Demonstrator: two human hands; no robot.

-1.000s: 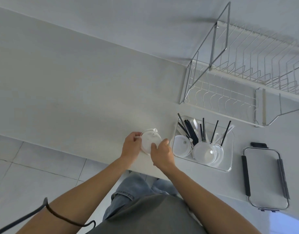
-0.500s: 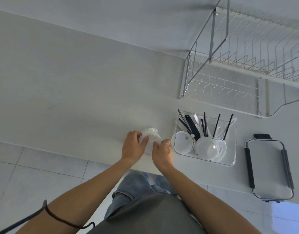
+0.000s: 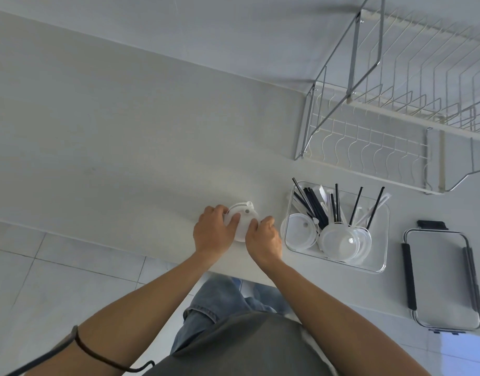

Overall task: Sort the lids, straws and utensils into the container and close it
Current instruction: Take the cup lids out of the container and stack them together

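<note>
Translucent white round lid (image 3: 242, 223) with a small tab, gripped by both hands: left (image 3: 213, 232), right (image 3: 263, 240).

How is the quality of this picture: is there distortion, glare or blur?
Head view: wide-angle bending curves the metal wire dish rack and the white counter edge; light is soft and even, shadows faint; a small glare spot sits on the translucent round plastic lids in the clear rectangular container; both hands appear sharp, left hand, right hand.
</note>
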